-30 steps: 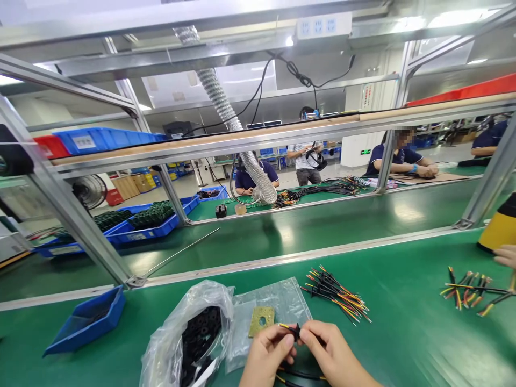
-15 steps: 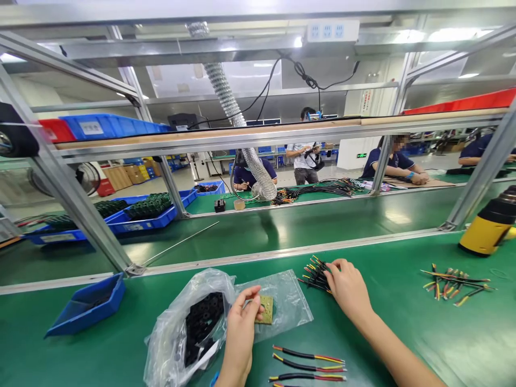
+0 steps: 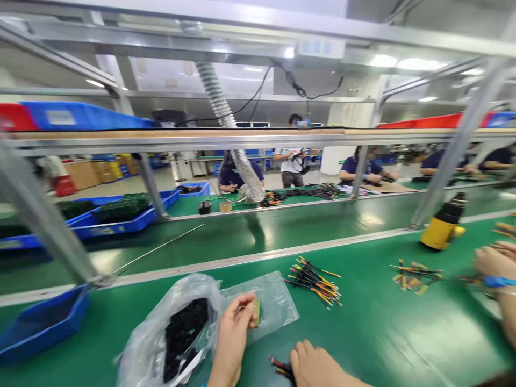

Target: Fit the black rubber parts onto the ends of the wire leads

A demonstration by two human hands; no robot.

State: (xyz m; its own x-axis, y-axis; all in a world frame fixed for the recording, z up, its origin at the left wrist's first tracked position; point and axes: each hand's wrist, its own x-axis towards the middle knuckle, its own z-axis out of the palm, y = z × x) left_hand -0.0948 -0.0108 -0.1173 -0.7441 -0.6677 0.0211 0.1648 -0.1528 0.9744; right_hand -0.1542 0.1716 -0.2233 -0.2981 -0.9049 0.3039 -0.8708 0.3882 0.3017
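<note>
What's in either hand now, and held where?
Right hand covers the right ends of the short wires; grip can't be told. Left hand is at the yellowish plate; any hold is unclear.

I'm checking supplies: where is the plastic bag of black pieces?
In the head view, the plastic bag lies on the bench, left of centre, between the blue tray and the left hand.

"Where does the head view look from?"

"From the person's head, above the green flat bench (image 3: pixel 371 322), facing forward and down across it."

"What lies nearest to it?"

"The bare left hand (image 3: pixel 234 333) and bare right hand (image 3: pixel 316 365), bottom centre. Farther off, a silver metal shelf rail (image 3: pixel 193 143) runs nearly level above the middle; a standing person in a pale shirt (image 3: pixel 289 158) appears small beyond it."
</note>
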